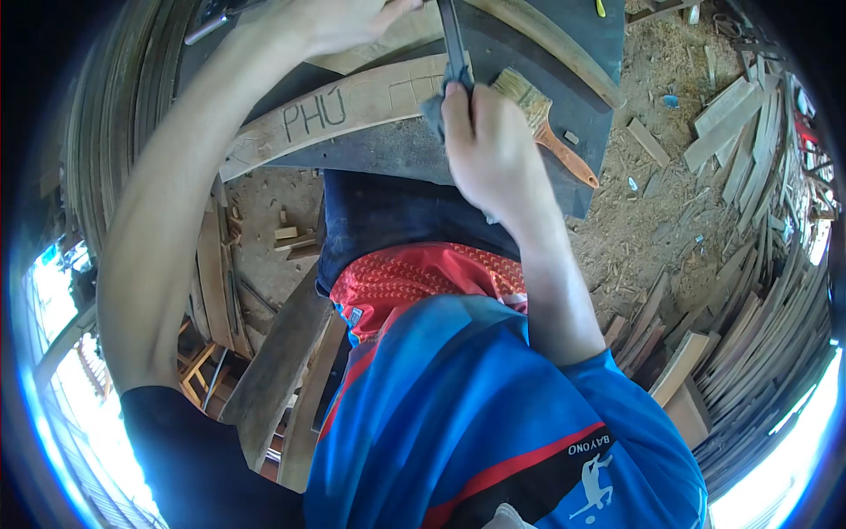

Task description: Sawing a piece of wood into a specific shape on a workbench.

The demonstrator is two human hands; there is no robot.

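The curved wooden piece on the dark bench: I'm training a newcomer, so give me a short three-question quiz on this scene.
1. True or false: a paintbrush lies on the dark bench.
2. Which hand grips the dark tool? A) left hand B) right hand
3. What does the left hand rest on?

Key: 1 true; 2 B; 3 the curved wooden piece, near its far end.

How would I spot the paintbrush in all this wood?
Find the dark work board at the top of the view. Beside the right hand, on its right, lies the paintbrush: pale bristles and an orange-brown handle, unlike the bare curved wooden pieces nearby.
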